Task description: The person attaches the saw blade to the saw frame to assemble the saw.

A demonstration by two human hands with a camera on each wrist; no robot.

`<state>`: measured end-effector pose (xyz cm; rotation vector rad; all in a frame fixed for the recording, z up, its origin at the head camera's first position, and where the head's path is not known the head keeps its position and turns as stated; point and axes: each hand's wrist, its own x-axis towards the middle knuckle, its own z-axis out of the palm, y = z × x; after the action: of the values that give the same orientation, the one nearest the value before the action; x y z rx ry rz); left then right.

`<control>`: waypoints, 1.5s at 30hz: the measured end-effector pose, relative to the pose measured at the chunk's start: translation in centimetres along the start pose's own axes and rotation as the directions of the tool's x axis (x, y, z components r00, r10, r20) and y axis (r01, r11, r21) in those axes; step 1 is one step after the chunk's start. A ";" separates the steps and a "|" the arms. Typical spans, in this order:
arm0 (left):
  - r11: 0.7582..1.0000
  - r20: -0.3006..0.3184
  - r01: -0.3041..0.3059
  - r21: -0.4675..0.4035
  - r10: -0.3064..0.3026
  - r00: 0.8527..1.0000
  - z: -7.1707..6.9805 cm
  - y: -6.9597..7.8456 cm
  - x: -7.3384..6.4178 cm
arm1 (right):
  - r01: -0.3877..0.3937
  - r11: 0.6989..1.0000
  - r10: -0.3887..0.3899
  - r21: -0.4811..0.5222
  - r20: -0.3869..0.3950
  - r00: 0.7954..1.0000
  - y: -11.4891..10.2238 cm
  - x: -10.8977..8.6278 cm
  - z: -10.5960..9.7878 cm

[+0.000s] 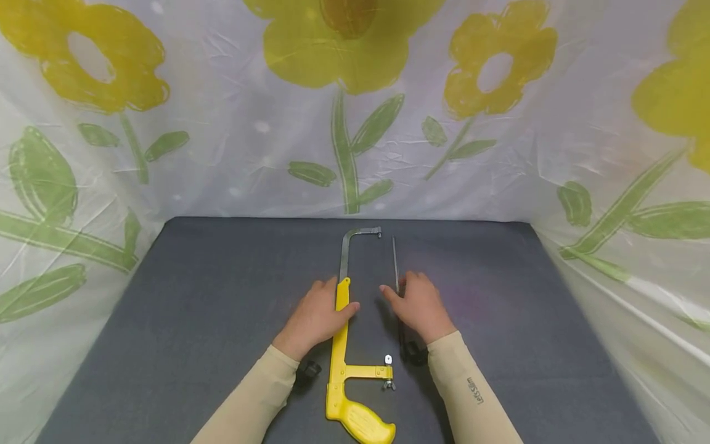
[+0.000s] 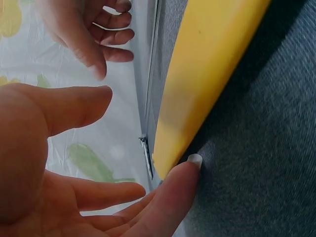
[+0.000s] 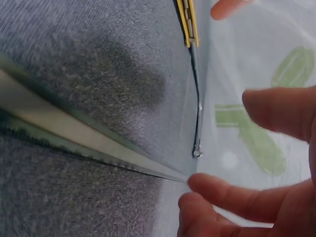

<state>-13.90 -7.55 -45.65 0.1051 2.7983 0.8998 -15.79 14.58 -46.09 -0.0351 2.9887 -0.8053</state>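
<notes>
A yellow hacksaw frame point(image 1: 338, 348) lies on the dark table with its handle toward me and its metal front arm point(image 1: 345, 253) at the far end. My left hand point(image 1: 317, 316) is at the frame's middle, thumb spread apart from the fingers; in the left wrist view the fingertips are right beside the yellow bar point(image 2: 202, 74). Right of the frame, separate from it, lies a toothed saw blade point(image 3: 89, 131). My right hand point(image 1: 418, 305) hovers over the blade, hiding part of it, with fingertips right at its edge and the thumb apart.
A wing nut point(image 1: 389, 385) and a blade pin point(image 1: 388, 359) sit on the frame's short rear arm. The dark table point(image 1: 249, 265) ends at a flowered curtain point(image 1: 222, 154) behind and at both sides. Black devices show at both wrists.
</notes>
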 end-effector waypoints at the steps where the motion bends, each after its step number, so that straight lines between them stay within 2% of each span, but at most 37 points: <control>1: 1.000 0.002 -0.001 0.001 0.001 1.000 0.0 0.0 0.0 | -0.011 1.000 0.011 -0.002 -0.001 1.000 0.0 0.1 0.0; 8: 1.000 0.004 -0.029 0.009 0.029 1.000 0.0 0.3 0.0 | -0.103 0.995 0.103 -0.015 0.033 0.994 0.1 0.3 -0.2; 12: 0.999 0.002 -0.041 0.006 0.041 0.999 0.1 0.2 0.0 | -0.137 0.990 0.138 -0.028 0.028 0.990 0.3 0.4 0.0; 19: 0.999 0.002 -0.043 0.005 0.043 0.999 0.3 -0.1 -0.4 | -0.137 0.990 0.138 -0.028 0.027 0.990 0.6 0.4 1.0; 27: 0.998 -0.016 -0.068 -0.004 0.068 0.998 0.5 0.0 -0.4 | -0.135 0.990 0.135 -0.046 -0.003 0.991 0.8 0.5 1.0; 38: 0.998 -0.036 -0.066 0.013 0.066 0.997 0.6 0.5 -0.4 | -0.142 0.988 0.140 -0.061 -0.034 0.990 1.0 0.5 0.9; 45: 0.999 -0.028 -0.041 0.006 0.041 0.999 0.7 0.5 -0.5 | -0.139 0.989 0.137 -0.054 -0.042 0.990 0.7 0.4 1.0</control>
<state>-13.23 -6.79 -45.82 0.1529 2.8348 0.9094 -16.13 14.65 -47.33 0.1851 3.0085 -0.7140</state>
